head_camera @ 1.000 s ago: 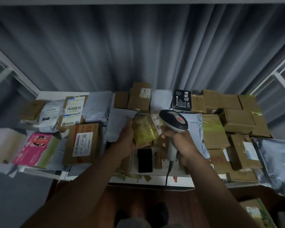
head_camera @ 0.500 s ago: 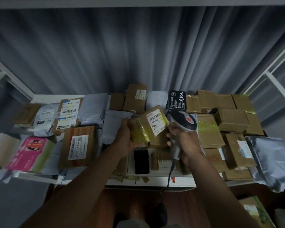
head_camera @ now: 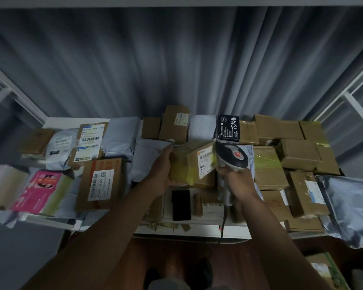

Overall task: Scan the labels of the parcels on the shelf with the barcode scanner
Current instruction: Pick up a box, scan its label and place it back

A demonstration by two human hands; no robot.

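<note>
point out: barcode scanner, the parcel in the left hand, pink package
barcode scanner [head_camera: 233,158]: head view, on its rounded head.
held parcel [head_camera: 192,162]: head view, on its cardboard face beside the label.
pink package [head_camera: 39,190]: head view, on its pink front.

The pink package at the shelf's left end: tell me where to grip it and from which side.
Grip the pink package by its near short edge, coming from the front of the shelf. It lies flat and that end looks to be at the shelf's open front, while parcels crowd its right side, including the brown box.
</note>
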